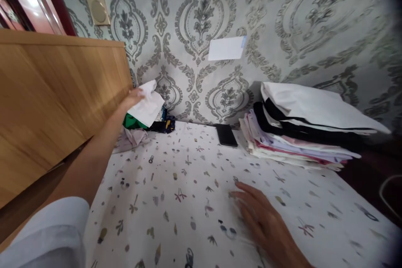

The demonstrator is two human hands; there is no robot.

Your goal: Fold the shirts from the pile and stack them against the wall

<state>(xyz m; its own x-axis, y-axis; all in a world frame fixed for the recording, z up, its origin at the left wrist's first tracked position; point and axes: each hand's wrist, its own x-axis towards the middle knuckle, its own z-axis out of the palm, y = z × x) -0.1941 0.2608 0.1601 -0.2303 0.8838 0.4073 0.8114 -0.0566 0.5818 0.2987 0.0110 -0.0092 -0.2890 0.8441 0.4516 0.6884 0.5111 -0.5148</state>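
Our left hand grips a white cloth at the pile, far left; our right hand, fingers spread, holds nothing. We judge the right-side stack folded, the pile still loose.

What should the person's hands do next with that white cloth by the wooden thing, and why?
I'd probably bring the white cloth toward the right hand: the left hand is at its edge, it lies above the green cloth, and the right hand, open over the patterned sheet, seems to hold nothing.
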